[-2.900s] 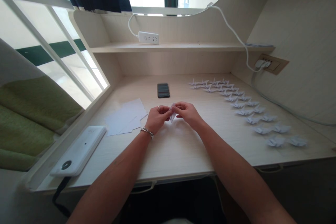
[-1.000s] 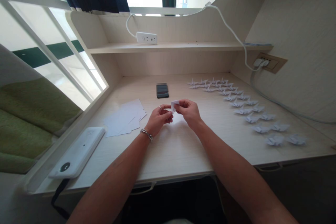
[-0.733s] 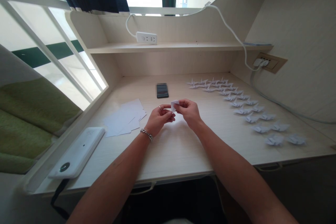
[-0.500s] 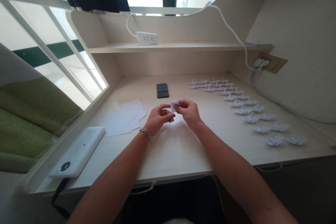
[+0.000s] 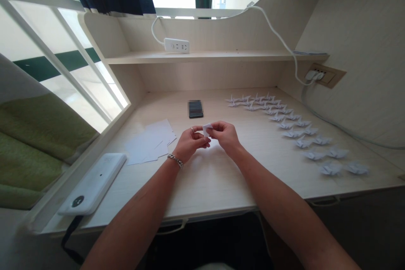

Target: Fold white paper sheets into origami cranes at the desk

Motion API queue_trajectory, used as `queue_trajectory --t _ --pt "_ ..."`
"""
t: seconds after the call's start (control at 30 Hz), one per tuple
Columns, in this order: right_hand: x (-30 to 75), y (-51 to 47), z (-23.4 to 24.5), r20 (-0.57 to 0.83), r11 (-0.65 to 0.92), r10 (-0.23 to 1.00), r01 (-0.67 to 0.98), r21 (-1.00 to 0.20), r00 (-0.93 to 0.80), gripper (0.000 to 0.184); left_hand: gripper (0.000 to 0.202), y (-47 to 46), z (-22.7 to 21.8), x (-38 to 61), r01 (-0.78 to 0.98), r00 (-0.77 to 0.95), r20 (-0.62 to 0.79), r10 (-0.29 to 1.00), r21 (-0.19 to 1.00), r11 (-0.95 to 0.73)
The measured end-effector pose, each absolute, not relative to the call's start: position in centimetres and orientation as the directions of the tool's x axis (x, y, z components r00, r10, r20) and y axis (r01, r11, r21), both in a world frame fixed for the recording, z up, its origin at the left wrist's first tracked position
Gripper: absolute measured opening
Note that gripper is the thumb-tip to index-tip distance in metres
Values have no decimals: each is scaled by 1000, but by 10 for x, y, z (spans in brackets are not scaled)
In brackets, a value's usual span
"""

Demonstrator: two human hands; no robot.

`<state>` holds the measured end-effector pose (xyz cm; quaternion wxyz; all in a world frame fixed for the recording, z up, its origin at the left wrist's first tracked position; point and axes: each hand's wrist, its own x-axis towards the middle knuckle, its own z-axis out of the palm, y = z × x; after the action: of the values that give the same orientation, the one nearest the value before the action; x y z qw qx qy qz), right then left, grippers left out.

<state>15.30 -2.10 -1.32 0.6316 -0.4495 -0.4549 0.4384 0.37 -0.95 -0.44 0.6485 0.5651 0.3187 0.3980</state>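
A small folded piece of white paper [image 5: 206, 129] is held up above the desk between both hands. My left hand [image 5: 190, 140], with a ring and a chain bracelet, pinches its lower left side between thumb and fingers. From the right, my right hand [image 5: 224, 135] grips the upper part, its fingers covering some of the folds. To the left of my hands lie loose white paper sheets [image 5: 152, 141], overlapping one another. Folded white paper cranes [image 5: 286, 124] stand in rows on the right side of the desk.
A dark phone [image 5: 195, 109] lies behind my hands. At the left edge sits a long white device [image 5: 95, 183] with a black strap. On the shelf [image 5: 218, 55] is a white power strip [image 5: 176, 45]; white cables run down to a wall socket [image 5: 327, 76].
The folded paper has turned and tilted slightly between my fingers, showing a blunter upper edge. My right hand has shifted a little left and down; both hands still grip the paper.
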Motion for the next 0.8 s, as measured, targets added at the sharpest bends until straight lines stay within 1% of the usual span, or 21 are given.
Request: queue_trajectory --t 0.1,0.17,0.23,0.33,0.5,0.6,0.7,0.8 --pt "155 -21 -12 136 177 968 -187 -966 213 34 53 -9 -2 1 -170 487 5 873 981 89" --pt "156 -22 -10 99 141 976 -218 -966 193 35 49 -8 0 0 -191 418 10 909 979 77" --pt "156 -23 -9 67 100 987 -235 -967 145 34 44 -8 1 0 -217 351 54 935 976 25" --pt "156 -25 -7 36 53 997 -250 -967 73 30 35 -6 0 1 -235 304 109 946 971 -36" --pt "159 -30 0 11 -5 999 -302 -953 -50 22 18 -3 -4 1 -284 256 82 963 959 -6" --pt "159 -31 1 -2 -12 999 -291 -957 -35 23 13 -3 -4 1 -292 245 68 967 956 6" --pt "158 -29 -2 10 17 1000 -250 -968 28 26 17 -4 -4 2 -272 237 53 970 962 14" --pt "156 -27 -6 46 59 997 -226 -972 62 27 29 -5 -5 2 -225 225 59 972 974 -7"
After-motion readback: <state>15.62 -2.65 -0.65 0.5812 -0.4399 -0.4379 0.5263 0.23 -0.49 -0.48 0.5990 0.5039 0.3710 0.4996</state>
